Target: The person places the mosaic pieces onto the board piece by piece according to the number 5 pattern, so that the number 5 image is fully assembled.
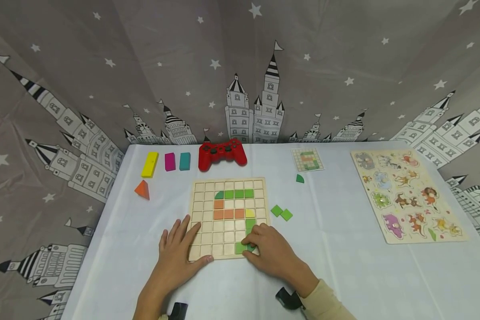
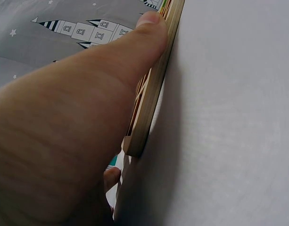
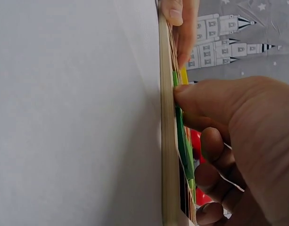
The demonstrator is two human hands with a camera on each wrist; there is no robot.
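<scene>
A square wooden grid board (image 1: 208, 226) lies on the table with green, orange and yellow tiles in its cells. My left hand (image 1: 177, 258) rests spread on the board's near left corner, its thumb (image 2: 151, 26) along the near edge. At the near right corner, my right hand (image 1: 272, 253) pinches with thumb and index finger at a green square tile (image 1: 239, 248). A dark green rounded tile (image 3: 181, 141) lies beside it, partly hidden by the fingers in the head view. The other right fingers are curled above the board.
Two loose green squares (image 1: 282, 212) and a green quarter-round piece (image 1: 300, 178) lie right of the board, below a pattern card (image 1: 307, 160). A red game controller (image 1: 222, 154) and several coloured blocks (image 1: 150, 165) stand behind. An animal puzzle board (image 1: 410, 198) is far right.
</scene>
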